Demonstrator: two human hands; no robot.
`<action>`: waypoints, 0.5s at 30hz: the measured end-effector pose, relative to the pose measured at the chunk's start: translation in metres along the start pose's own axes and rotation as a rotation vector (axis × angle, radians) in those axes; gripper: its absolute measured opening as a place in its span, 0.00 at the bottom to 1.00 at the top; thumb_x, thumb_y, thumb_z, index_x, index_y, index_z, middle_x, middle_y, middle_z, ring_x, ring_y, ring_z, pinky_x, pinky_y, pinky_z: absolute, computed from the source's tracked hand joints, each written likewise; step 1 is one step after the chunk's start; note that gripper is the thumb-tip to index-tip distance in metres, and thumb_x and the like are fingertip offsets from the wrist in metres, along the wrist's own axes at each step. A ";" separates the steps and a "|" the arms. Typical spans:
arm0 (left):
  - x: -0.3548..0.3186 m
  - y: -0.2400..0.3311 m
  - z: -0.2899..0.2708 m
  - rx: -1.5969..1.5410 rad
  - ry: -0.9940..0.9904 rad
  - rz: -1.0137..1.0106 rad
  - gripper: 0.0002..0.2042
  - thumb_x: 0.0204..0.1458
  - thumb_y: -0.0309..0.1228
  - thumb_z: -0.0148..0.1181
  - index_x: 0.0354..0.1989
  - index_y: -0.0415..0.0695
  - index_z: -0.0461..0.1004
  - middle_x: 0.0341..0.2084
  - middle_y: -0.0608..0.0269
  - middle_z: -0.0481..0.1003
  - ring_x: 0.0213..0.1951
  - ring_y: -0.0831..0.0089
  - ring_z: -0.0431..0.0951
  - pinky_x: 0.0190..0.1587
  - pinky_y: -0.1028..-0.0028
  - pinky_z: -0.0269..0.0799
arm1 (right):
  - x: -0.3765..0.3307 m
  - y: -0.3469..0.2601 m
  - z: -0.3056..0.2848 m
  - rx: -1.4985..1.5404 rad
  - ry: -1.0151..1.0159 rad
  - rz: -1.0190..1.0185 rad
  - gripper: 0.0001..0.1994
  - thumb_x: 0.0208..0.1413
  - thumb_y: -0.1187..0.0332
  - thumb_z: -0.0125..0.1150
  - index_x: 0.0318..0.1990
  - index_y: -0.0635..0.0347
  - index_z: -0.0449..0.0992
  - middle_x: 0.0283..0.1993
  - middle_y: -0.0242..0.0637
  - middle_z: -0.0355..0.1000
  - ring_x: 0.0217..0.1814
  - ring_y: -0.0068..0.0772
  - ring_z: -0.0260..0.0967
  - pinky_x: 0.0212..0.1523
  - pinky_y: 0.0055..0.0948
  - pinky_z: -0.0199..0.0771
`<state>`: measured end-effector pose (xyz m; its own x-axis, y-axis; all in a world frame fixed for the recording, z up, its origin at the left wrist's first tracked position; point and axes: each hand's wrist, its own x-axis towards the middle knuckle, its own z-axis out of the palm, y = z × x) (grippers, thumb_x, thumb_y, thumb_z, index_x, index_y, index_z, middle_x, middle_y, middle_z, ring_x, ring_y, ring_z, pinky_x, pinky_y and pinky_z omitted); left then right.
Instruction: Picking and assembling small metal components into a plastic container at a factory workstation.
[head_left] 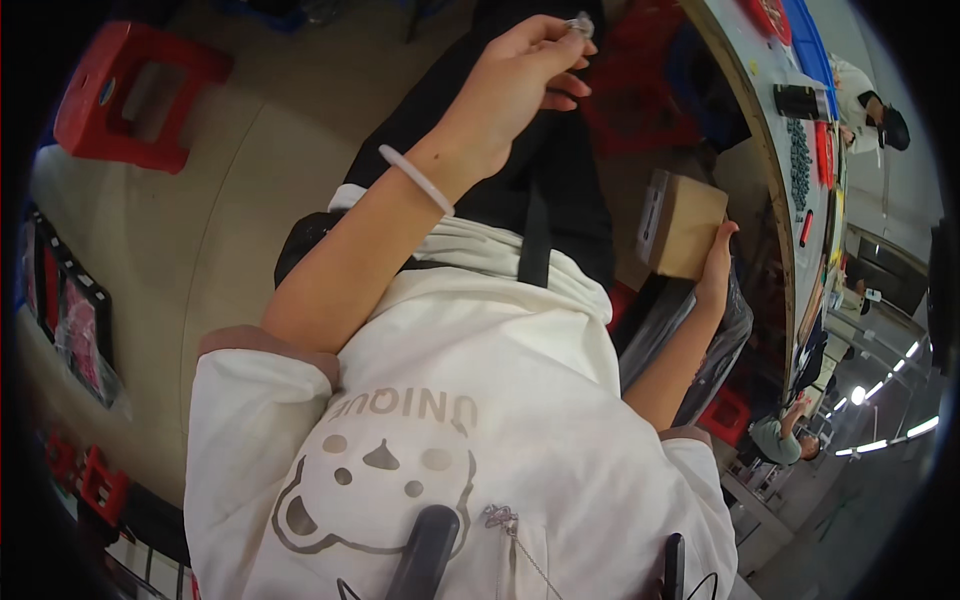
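My left hand (520, 85) is stretched out over my dark trousers, a white bangle on its wrist. Thumb and forefinger pinch a small, shiny, silvery or clear piece (580, 24), too small to name; the other fingers curl loosely. Off to the right, beside the table's edge, my right hand (715, 268) rests against a brown cardboard box (692, 228) with a pale label on one side. The thumb shows along the box's right edge, while the box hides the other fingers. The box is tilted, and its contents are out of sight.
The worktable (768, 110) curves along the right, bearing dark small parts (798, 165), a black can (797, 101) and red trays. A red stool (140, 95) stands at upper left. Plastic-wrapped items (80, 320) lie at far left. Other people (785, 440) are at far right.
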<state>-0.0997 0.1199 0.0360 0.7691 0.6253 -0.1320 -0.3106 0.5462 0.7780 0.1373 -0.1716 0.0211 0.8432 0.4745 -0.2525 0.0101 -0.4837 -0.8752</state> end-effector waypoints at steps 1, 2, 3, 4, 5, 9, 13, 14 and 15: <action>-0.002 0.000 -0.001 0.006 -0.020 0.034 0.09 0.57 0.37 0.49 0.38 0.45 0.70 0.34 0.68 0.70 0.35 0.78 0.72 0.40 0.78 0.67 | 0.012 0.012 -0.001 -0.004 0.120 0.092 0.42 0.51 0.33 0.39 0.62 0.62 0.56 0.61 0.39 0.59 0.61 0.33 0.57 0.60 0.30 0.54; -0.004 -0.002 -0.003 -0.001 -0.011 0.039 0.09 0.57 0.37 0.49 0.38 0.45 0.70 0.34 0.68 0.70 0.35 0.78 0.72 0.40 0.78 0.67 | 0.024 0.023 -0.002 -0.007 0.240 0.182 0.41 0.52 0.34 0.38 0.61 0.63 0.57 0.60 0.39 0.60 0.60 0.34 0.58 0.59 0.30 0.56; -0.005 -0.002 -0.004 0.001 -0.005 0.035 0.09 0.56 0.37 0.50 0.38 0.45 0.70 0.34 0.68 0.70 0.35 0.78 0.72 0.40 0.78 0.67 | 0.034 0.032 -0.001 -0.045 0.276 0.130 0.40 0.53 0.35 0.39 0.61 0.64 0.57 0.60 0.39 0.60 0.60 0.35 0.59 0.58 0.31 0.56; -0.007 -0.002 -0.006 0.003 0.000 0.032 0.09 0.56 0.37 0.50 0.38 0.45 0.70 0.33 0.68 0.71 0.34 0.78 0.72 0.40 0.78 0.67 | 0.042 0.041 -0.001 -0.052 0.269 0.123 0.40 0.53 0.35 0.39 0.61 0.64 0.57 0.60 0.39 0.60 0.60 0.35 0.59 0.58 0.31 0.56; -0.008 -0.003 -0.008 -0.009 -0.006 0.057 0.09 0.56 0.37 0.50 0.37 0.45 0.70 0.33 0.68 0.70 0.34 0.78 0.72 0.39 0.78 0.67 | 0.055 0.052 -0.005 -0.016 0.251 0.121 0.41 0.53 0.35 0.39 0.61 0.63 0.56 0.60 0.39 0.60 0.61 0.35 0.58 0.59 0.31 0.57; -0.007 0.003 -0.008 0.001 -0.002 0.040 0.09 0.56 0.37 0.49 0.37 0.45 0.70 0.33 0.67 0.70 0.33 0.79 0.72 0.38 0.79 0.67 | 0.097 0.068 -0.014 0.010 0.239 0.169 0.42 0.50 0.32 0.40 0.63 0.59 0.54 0.61 0.38 0.58 0.62 0.35 0.57 0.60 0.33 0.55; 0.002 0.001 -0.012 -0.011 0.031 0.002 0.09 0.57 0.37 0.49 0.37 0.45 0.70 0.32 0.68 0.70 0.33 0.79 0.72 0.38 0.79 0.67 | 0.133 0.060 -0.012 0.017 0.239 0.183 0.43 0.50 0.31 0.38 0.64 0.56 0.53 0.64 0.36 0.56 0.64 0.36 0.55 0.62 0.35 0.53; 0.005 0.000 -0.013 -0.008 0.033 -0.015 0.09 0.57 0.36 0.49 0.37 0.45 0.70 0.33 0.68 0.69 0.33 0.79 0.72 0.38 0.79 0.67 | 0.144 0.055 -0.017 0.030 0.256 0.219 0.43 0.50 0.31 0.37 0.64 0.55 0.52 0.65 0.36 0.54 0.65 0.37 0.53 0.62 0.36 0.52; 0.008 -0.001 -0.012 -0.005 0.034 -0.031 0.09 0.57 0.36 0.49 0.37 0.44 0.70 0.33 0.68 0.69 0.33 0.79 0.71 0.38 0.79 0.67 | 0.154 0.053 -0.020 0.045 0.275 0.256 0.43 0.49 0.31 0.36 0.65 0.54 0.51 0.65 0.35 0.53 0.66 0.37 0.52 0.63 0.37 0.51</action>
<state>-0.1000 0.1312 0.0267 0.7592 0.6264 -0.1771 -0.2894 0.5685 0.7701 0.2784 -0.1392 -0.0555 0.9282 0.1247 -0.3506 -0.2379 -0.5254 -0.8169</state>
